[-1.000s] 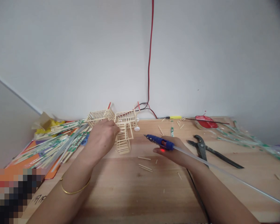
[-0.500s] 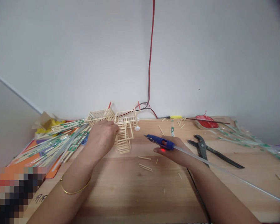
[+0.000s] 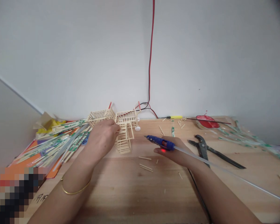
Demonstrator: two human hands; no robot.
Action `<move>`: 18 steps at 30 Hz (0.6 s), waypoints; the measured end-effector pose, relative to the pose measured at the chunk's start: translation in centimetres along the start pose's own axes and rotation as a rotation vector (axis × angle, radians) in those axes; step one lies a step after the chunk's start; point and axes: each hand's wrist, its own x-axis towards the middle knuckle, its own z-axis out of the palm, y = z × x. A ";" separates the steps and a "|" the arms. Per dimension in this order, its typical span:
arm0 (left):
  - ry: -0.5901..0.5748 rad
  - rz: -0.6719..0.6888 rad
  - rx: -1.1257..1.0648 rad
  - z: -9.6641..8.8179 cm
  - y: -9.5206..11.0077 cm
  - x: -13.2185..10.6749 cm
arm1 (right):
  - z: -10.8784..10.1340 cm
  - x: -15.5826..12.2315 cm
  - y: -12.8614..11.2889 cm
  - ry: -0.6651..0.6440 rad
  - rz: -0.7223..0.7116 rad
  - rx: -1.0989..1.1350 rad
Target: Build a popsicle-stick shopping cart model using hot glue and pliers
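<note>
My left hand (image 3: 104,133) is closed, its fingertips pinching the upper left side of a small lattice frame of wooden sticks (image 3: 124,146). The fingers hide part of that frame. Two more stick-built baskets stand just behind it: one (image 3: 96,116) at left with a red-tipped stick, the other (image 3: 126,118) with white round wheels and a red bar. My right hand (image 3: 177,152) is wrapped round a blue hot glue gun (image 3: 160,142). Its nozzle points left towards the lattice frame, apart from it, and a red light glows underneath. A long clear glue stick (image 3: 224,172) trails from its back end.
Packaged wooden sticks (image 3: 60,144) are heaped at left on an orange sheet. Black pliers (image 3: 214,152) lie right of my right hand, with a red dish (image 3: 207,122) behind and clear wrappers (image 3: 254,141) beyond. Short stick pieces (image 3: 146,167) lie in front. A black cord (image 3: 199,194) runs below my right wrist.
Almost nothing differs. Both hands keep their hold in the same places, and the whole view has shifted very slightly.
</note>
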 end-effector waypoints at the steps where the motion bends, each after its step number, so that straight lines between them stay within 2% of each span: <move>1: -0.004 0.004 0.025 0.0 0.0 0.0 | 0.0 0.0 0.0 -0.002 0.000 0.000; 7: 0.016 0.028 0.108 0.4 -0.2 0.0 | -0.1 0.0 -0.1 0.002 -0.017 -0.023; 18: -0.020 -0.063 0.081 0.2 -0.2 0.0 | 0.0 0.0 -0.2 -0.015 -0.017 -0.030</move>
